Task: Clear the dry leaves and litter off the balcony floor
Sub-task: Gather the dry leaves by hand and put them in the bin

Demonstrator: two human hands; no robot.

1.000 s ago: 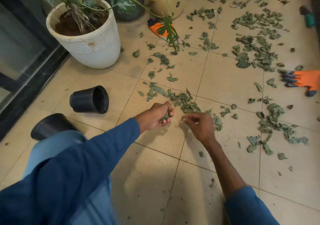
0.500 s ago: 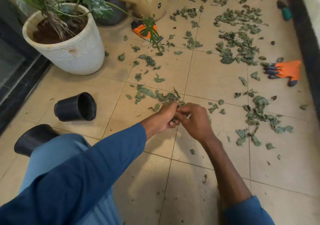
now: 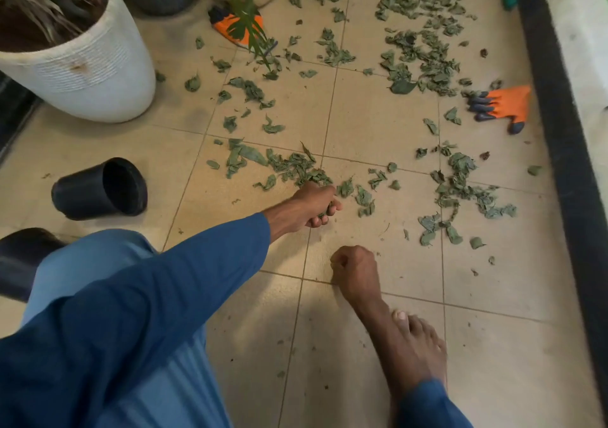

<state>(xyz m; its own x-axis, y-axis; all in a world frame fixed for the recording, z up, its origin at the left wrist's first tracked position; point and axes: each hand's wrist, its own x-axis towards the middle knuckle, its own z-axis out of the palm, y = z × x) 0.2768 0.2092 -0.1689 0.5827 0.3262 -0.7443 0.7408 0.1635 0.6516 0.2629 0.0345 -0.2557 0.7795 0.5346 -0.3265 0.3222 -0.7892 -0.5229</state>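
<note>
Leaves (image 3: 296, 166) in crosswise band by left hand (image 3: 314, 205)

The dry leaves (image 3: 424, 56) are small, grey-green, curled scraps lying loose on the beige tiled floor (image 3: 371, 121), thickest in a broad patch toward the far right corner, beside the dark right edge. A thinner band runs across the middle of the floor along a grout line, another cluster lies nearer the right edge, and only tiny crumbs dot the near tiles. A small bunch is clutched in the left hand (image 3: 316, 204) at the band's near end.
</note>
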